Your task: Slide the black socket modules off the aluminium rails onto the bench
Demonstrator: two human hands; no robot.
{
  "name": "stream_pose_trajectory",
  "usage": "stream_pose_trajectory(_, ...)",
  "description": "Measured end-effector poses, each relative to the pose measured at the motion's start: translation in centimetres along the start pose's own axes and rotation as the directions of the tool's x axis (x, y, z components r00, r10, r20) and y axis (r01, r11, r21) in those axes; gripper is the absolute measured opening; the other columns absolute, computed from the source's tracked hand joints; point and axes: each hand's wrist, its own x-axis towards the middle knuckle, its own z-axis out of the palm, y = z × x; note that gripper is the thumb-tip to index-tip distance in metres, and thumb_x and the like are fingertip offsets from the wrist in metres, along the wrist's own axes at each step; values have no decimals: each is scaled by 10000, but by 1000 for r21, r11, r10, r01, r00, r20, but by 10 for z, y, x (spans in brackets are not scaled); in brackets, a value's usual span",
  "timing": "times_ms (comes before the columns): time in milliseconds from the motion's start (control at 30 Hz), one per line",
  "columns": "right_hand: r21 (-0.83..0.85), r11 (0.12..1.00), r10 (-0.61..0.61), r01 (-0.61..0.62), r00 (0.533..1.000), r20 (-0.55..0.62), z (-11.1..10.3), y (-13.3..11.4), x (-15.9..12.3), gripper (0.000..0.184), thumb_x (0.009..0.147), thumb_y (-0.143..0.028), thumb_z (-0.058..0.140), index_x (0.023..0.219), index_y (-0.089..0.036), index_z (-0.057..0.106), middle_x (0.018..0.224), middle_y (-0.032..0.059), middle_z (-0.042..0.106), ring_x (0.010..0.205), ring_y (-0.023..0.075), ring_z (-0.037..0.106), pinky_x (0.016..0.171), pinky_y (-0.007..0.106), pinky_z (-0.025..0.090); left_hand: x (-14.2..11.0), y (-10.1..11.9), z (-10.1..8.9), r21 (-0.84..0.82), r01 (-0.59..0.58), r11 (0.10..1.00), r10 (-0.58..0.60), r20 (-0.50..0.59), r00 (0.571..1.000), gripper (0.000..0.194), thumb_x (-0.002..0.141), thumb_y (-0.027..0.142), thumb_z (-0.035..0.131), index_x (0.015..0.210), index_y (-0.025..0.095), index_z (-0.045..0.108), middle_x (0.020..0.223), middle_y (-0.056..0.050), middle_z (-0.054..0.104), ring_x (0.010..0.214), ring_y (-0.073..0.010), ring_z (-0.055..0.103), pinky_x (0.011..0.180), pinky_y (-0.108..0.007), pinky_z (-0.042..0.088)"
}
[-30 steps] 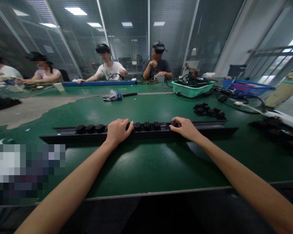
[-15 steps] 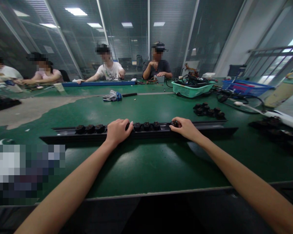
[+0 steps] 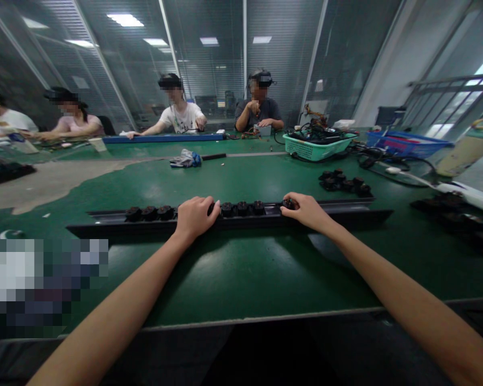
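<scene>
A long black channel lies crosswise on the green table in front of me. Black round-topped socket modules sit in a row inside it, several to the left of my left hand and three more between my hands. My left hand is closed over the row, fingers curled across the channel; its palm hides the modules underneath. Between thumb and fingers of my right hand is a single socket module, held at the channel, with a gap between it and the row.
Loose black modules are heaped behind the channel, and a darker pile lies far right. A green basket of cables, a blue basket and gloves stand farther back. Several people sit across the table.
Hardly anything differs. Both hands keep their places on the channel and the module; the view has shifted very slightly.
</scene>
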Motion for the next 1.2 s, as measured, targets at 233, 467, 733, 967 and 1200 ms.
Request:
stream_pose_trajectory(233,-3,1000,9,-9,1000,-16,3,3,1,253,791,-430,606,872,-190,612,774,41,625,702,184,529,696,319,383,0,0,1,-7,1,1000,-1,0,1000,511,1042,508,315,878,204,693,853,-107,733,817,-252,662,642,-339,348)
stream_pose_trajectory(467,-12,1000,5,-5,1000,-19,3,5,0,255,799,-435,597,877,-193,597,794,43,621,709,182,517,705,321,380,0,1,-1,6,-1,1000,1,5,1000,513,1041,504,306,882,207,694,855,-101,734,810,-247,663,621,-337,343)
stream_pose_trajectory(733,12,1000,-20,19,998,58,-6,10,-2,351,844,-532,595,948,-197,621,686,-9,521,657,175,484,658,312,342,1,1,-2,9,-1,1000,1,4,1000,517,1041,501,307,863,200,688,855,-103,735,810,-250,665,616,-338,325)
stream_pose_trajectory(967,22,1000,-13,12,998,57,-7,11,1,326,827,-517,601,912,-201,603,689,-13,508,654,161,460,650,303,323,1,1,-1,-10,9,1000,-9,6,1000,521,1038,510,310,867,198,691,867,-108,737,821,-254,664,623,-336,316)
stream_pose_trajectory(1200,19,1000,0,-1,999,52,-6,12,1,348,818,-529,598,929,-200,604,670,-19,492,643,161,449,651,303,327,1,1,-1,14,2,1000,-2,3,1000,511,1040,504,314,865,202,686,848,-97,732,812,-247,665,608,-332,303)
